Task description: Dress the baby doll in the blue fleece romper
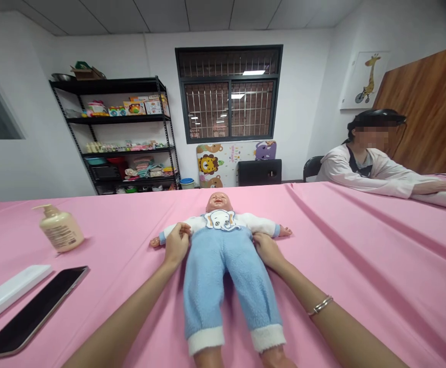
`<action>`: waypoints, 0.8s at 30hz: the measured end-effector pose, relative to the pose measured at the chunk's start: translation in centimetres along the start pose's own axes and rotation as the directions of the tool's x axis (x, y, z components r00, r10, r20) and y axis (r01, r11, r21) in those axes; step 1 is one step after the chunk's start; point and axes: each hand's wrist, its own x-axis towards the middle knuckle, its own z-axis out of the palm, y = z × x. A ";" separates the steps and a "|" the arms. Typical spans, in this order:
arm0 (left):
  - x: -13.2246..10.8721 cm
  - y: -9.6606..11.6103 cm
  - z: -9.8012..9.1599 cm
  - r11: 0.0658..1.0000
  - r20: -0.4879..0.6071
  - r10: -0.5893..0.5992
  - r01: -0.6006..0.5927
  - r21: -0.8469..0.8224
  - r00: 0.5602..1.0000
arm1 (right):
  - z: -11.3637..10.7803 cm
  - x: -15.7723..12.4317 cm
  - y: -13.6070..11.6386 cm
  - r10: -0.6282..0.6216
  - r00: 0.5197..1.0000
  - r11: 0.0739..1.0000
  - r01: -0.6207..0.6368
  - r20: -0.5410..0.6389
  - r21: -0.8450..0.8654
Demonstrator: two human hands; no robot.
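Observation:
A baby doll [226, 255] lies on its back on the pink cloth, its head at the far side and its feet toward me. It wears a fluffy blue and white outfit with an elephant face on the chest, and its arms are spread wide. My left hand [177, 243] has curled fingers against the doll's side, just below the sleeve on the left. At the opposite side of the waist, my right hand [267, 249] is closed against the blue cloth, its fingertips partly hidden by the doll. A silver bracelet [321, 305] circles my right forearm.
A pump bottle [60, 230], a white slim case [12, 291] and a dark phone [34, 312] lie or stand on the pink tablecloth [123, 235] at left. Another person [364, 163] sits at the right. A black shelf [126, 120] with goods stands behind.

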 end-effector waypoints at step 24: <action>2.5 4.1 9.6 0.990 0.151 0.049 -0.068 0.123 0.987 | 1.9 5.7 -1.7 0.064 0.990 0.993 -0.050 -0.125 0.111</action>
